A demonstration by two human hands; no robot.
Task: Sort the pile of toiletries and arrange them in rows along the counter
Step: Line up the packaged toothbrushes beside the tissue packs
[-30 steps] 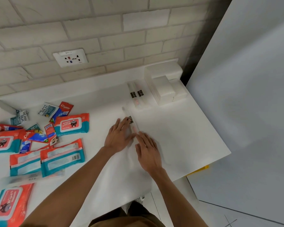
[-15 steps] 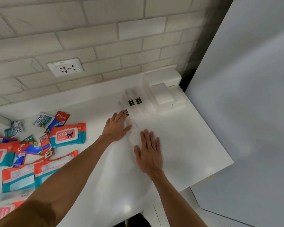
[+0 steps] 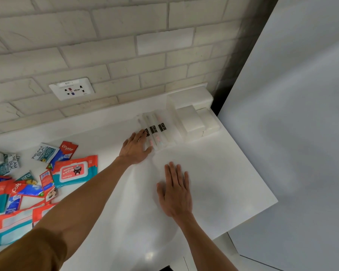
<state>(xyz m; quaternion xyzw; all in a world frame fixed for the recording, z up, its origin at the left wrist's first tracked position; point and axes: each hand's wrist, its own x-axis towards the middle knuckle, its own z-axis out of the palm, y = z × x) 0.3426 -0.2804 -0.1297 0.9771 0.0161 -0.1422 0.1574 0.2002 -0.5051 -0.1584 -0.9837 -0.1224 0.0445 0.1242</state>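
Three clear-wrapped toothbrushes (image 3: 155,131) lie side by side at the back of the white counter (image 3: 219,178), next to stacked white soap bars (image 3: 190,118). My left hand (image 3: 136,146) lies flat with its fingertips against the leftmost toothbrush pack. My right hand (image 3: 175,189) rests palm down on bare counter, fingers spread, holding nothing. The pile at the left holds a red and teal wipes pack (image 3: 74,170), Colgate sachets (image 3: 68,148) and Cream Silk sachets (image 3: 44,152).
A brick wall with a power socket (image 3: 71,89) runs behind the counter. A grey panel (image 3: 294,114) stands along the counter's right edge. More wipes packs (image 3: 12,225) lie at the lower left.
My left hand slid the third toothbrush pack back until it lay beside the other two. My right hand let go of it and now lies flat on the counter.
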